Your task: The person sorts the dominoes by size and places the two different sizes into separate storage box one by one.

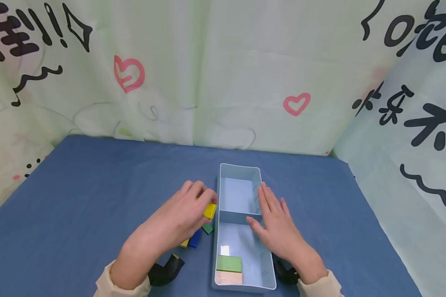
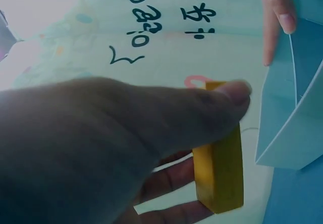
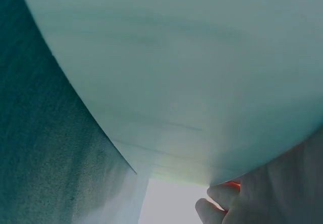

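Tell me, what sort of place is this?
Probably a screened-off tabletop work area: printed curtains hang on three sides of a blue cloth, where a divided tray holds a green block.

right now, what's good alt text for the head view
A person's left hand holds a yellow block beside a pale blue divided box; the right hand is at its right side. A green block and a pink block lie in the near compartment.

The head camera looks down and forward across the desk [image 1: 96, 189]. Close in, the left wrist's sideways view faces the yellow block [image 2: 221, 171]; the tray [image 3: 151, 77] nearly fills the right's. All 3 share the tray.
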Motion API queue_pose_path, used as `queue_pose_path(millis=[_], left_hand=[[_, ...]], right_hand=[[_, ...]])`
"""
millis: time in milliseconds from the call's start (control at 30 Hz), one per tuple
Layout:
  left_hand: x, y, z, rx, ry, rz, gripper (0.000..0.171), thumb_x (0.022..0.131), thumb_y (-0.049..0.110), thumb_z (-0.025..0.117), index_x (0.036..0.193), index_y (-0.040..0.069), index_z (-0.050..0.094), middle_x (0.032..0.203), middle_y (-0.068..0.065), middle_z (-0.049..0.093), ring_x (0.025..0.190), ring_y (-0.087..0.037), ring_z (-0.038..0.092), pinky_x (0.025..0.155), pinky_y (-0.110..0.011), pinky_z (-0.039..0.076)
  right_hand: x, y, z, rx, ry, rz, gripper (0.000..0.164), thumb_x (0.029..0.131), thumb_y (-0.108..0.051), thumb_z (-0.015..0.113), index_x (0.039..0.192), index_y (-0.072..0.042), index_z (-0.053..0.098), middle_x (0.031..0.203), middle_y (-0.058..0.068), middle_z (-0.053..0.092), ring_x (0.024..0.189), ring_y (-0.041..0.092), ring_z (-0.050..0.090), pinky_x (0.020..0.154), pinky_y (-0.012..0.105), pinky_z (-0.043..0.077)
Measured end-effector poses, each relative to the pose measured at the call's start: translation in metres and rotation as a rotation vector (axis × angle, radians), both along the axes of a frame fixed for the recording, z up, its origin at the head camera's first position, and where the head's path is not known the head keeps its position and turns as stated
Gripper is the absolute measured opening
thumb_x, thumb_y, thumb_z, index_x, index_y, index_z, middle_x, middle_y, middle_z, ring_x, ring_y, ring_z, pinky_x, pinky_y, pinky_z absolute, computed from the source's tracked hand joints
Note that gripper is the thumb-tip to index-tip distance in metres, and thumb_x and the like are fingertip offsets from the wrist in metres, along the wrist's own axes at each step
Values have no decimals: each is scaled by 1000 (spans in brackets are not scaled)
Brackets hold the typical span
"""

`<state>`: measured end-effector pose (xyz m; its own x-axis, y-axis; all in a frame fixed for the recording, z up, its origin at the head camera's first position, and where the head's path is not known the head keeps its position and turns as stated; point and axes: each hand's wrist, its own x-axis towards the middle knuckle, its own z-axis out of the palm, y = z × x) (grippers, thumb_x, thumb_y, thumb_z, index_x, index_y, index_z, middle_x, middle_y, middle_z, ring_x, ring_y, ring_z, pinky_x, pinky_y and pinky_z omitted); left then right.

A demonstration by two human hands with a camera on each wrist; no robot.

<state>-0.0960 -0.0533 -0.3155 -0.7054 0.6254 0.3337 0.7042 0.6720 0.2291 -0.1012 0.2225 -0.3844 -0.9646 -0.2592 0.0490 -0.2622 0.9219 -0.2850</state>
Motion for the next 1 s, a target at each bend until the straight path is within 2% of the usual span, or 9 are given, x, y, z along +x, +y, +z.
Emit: queue_pose_path(millis=[100,233,367,467,667,800,900,1000], left_hand=[[0,1,-1,42,20,-34,33,85,17,79,109,12,57,102,-1,54,92,-17,47,78,-27,47],[2,7,-2,47,30,-71,35,85,18,79,111,14,57,105,0,54,96,-17,49,80,-26,50],[3,18,-2,51,28,-149,34,87,19,77,113,16,56,108,2,55,97,-15,49,80,-23,51],[3,27,-7,60,49,-202,32,88,20,76,114,17,57,108,3,55,97,-14,50,79,-21,49],[8,45,-17,-42,40,-249,39,88,27,76,119,17,55,111,3,57,103,-13,53,88,-19,48],[10,57,-20,-91,83,-299,39,86,31,78,115,18,55,112,3,58,103,-13,54,92,-19,47],[12,63,-25,-122,85,-331,36,86,32,78,112,20,57,112,5,58,100,-11,54,90,-17,47],[14,65,-29,-175,53,-317,33,87,34,77,111,23,58,110,8,57,93,-8,52,82,-14,46]], right_hand=[[0,0,0,0,1,0,85,99,-49,53,158,-4,13,168,9,6,154,34,14,118,65,11],[0,0,0,3,-10,8,84,99,-49,52,158,-4,13,168,9,5,154,33,14,118,65,11],[-1,1,2,-5,-5,8,84,99,-48,52,158,-4,12,168,10,5,153,34,14,118,66,11],[-1,2,2,-9,0,13,83,100,-49,50,158,-4,12,168,10,5,154,34,14,117,66,11],[0,3,0,-14,-8,30,82,101,-49,49,158,-3,12,168,11,5,154,33,14,117,66,11],[-2,4,3,-25,10,30,79,101,-43,50,159,-4,12,168,10,5,154,32,14,118,65,11],[-2,4,4,-27,-2,32,79,101,-39,51,159,-6,9,168,9,4,154,31,13,118,65,10],[-2,4,4,-27,-21,35,80,101,-42,50,159,-6,8,168,10,4,154,32,12,118,66,9]])
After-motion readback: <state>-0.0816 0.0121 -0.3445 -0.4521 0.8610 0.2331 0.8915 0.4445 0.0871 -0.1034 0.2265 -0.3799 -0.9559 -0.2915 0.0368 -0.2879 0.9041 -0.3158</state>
